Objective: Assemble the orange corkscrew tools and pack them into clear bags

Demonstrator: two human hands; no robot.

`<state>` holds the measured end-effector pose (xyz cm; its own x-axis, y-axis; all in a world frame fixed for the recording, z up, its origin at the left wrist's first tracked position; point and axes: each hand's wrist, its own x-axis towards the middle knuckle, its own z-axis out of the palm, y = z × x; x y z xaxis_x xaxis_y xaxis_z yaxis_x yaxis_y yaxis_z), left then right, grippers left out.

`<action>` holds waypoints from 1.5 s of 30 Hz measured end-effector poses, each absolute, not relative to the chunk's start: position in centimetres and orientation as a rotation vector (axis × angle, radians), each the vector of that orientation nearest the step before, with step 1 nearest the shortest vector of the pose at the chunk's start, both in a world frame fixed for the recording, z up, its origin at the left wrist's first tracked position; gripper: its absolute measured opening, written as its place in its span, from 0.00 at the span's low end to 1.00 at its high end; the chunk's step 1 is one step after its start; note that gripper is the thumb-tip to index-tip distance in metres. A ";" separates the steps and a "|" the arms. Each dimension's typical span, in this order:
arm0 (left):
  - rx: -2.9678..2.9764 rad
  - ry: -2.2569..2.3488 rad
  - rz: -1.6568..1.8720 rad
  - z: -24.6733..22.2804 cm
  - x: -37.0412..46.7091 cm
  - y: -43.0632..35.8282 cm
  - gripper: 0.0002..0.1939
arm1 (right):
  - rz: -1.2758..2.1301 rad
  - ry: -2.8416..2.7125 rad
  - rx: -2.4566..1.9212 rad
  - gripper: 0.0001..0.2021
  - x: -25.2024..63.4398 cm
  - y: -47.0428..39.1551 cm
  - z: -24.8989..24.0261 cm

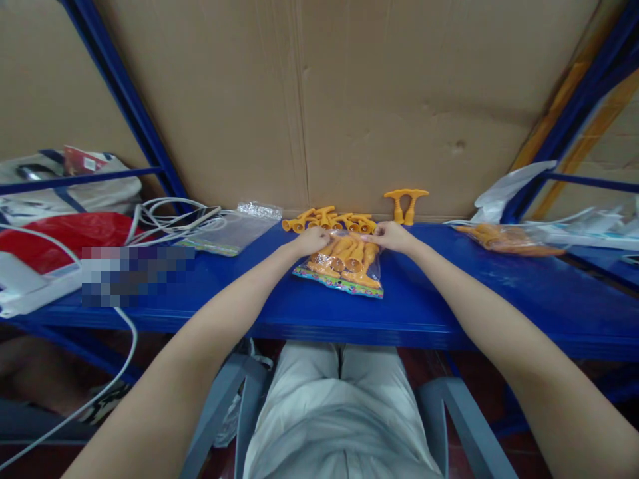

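A clear bag point(341, 285) of orange pieces point(355, 258) lay midway along the blue tabletop point(404, 309), its patterned strip point(359, 289) toward the tabletop's near edge; the left hand point(314, 241) pinched its far left corner and the right hand point(393, 236) its far right corner. Loose orange pieces point(325, 216) and two upright orange handles point(398, 207) lined the tabletop's back edge, and a second filled bag point(514, 237) lay on the tabletop's right part.

The left hand point(313, 241) and right hand point(393, 237) grip the far corners of a filled clear bag point(344, 261). Loose orange pieces point(327, 219) lie just behind it; a flat plastic bag point(224, 229) lies to its left.
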<state>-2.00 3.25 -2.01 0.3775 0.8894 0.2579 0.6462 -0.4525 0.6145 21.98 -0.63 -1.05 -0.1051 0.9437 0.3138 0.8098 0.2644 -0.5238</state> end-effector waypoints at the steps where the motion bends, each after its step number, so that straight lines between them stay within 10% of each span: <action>1: 2.249 1.329 0.776 -2.0 -1.9 3.3 0.09 | 0.334 -1.898 -1.572 0.19 22.0 -0.6 -1.1; 29: 2.807 0.650 0.980 -2.2 -1.7 3.4 0.26 | 1.611 -1.576 -1.143 0.14 21.6 -3.0 0.3; 45: 2.776 1.173 0.931 -3.1 -4.8 6.3 0.28 | 0.386 -1.040 -0.925 0.29 34.7 -1.6 6.8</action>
